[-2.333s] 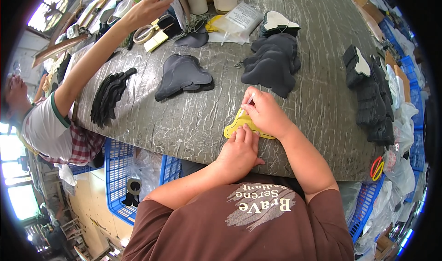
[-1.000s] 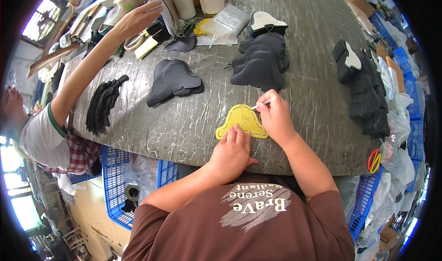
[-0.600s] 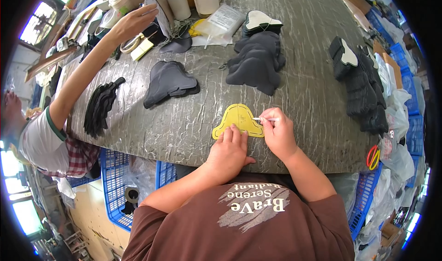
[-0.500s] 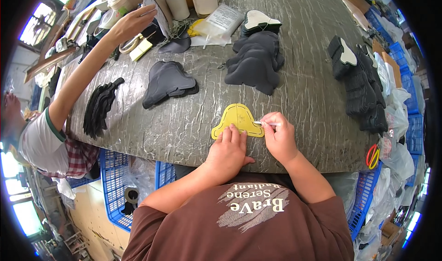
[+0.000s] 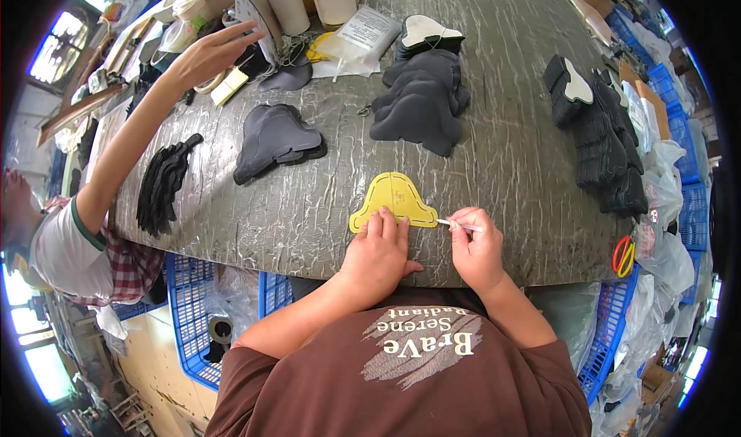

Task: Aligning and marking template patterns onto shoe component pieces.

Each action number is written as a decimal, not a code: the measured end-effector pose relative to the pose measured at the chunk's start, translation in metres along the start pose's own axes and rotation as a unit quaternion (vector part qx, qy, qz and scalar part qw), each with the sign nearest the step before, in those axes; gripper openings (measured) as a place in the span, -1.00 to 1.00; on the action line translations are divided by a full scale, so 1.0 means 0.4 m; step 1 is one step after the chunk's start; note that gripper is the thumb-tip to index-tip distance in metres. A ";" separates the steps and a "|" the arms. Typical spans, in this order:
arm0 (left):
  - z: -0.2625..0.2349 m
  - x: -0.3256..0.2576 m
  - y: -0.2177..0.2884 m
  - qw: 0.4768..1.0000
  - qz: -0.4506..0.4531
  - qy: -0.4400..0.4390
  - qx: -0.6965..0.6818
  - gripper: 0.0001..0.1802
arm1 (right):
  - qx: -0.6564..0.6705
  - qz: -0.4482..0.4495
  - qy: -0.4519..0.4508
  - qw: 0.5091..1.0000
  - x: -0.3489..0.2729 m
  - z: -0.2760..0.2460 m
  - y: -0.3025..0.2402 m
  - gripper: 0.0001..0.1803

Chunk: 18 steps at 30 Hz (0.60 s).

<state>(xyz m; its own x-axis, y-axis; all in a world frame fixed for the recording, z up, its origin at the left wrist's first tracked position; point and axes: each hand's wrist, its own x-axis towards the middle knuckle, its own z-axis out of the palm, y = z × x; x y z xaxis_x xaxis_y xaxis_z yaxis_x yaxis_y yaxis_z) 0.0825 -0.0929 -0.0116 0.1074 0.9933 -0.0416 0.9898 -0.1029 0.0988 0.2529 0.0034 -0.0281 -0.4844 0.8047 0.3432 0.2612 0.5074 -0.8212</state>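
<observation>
A yellow bell-shaped template point(image 5: 390, 192) with slots along its edge lies near the front edge of the table. My left hand point(image 5: 376, 256) rests on it, fingers stretched out and pressing its lower edge. My right hand point(image 5: 477, 253) pinches a thin white pen point(image 5: 445, 222), whose tip is at the template's lower right corner. Whatever lies beneath the template is hidden. Beyond it are a fanned pile of black bell-shaped pieces point(image 5: 417, 113) and another dark pile point(image 5: 278, 144) to the left.
A co-worker's arm point(image 5: 135, 124) reaches over the left side toward containers and a white bucket point(image 5: 333, 1). Narrow black pieces point(image 5: 166, 186) lie at left, tall black stacks point(image 5: 606, 151) at right. Scissors point(image 5: 624, 256) with red and yellow handles and blue baskets point(image 5: 193, 313) border the table.
My right hand and the pen have moved down along the template's right side to its lower corner. My left hand stays on the template. The co-worker's hand has shifted slightly at the far left.
</observation>
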 end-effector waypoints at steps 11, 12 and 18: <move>-0.079 0.046 -0.045 0.990 -0.022 -0.081 -0.111 -0.48 | -0.048 -0.052 -0.017 0.997 0.010 0.016 -0.035 -0.79; -0.047 0.058 -0.081 0.989 -0.013 -0.031 -0.143 -0.63 | -0.057 -0.046 -0.019 0.997 0.010 0.016 -0.034 -0.80; -0.057 0.179 -0.209 0.955 -0.074 -0.123 -0.260 -0.77 | -0.108 -0.045 -0.040 0.992 0.033 0.011 -0.054 -0.81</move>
<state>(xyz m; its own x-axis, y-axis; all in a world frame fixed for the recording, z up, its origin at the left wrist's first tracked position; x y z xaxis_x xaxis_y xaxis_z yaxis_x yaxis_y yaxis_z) 0.0053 -0.0119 -0.0002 0.0522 0.9464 -0.3189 0.8221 0.1405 0.5517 0.2372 0.0016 -0.0081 -0.5758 0.7308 0.3666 0.3820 0.6368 -0.6697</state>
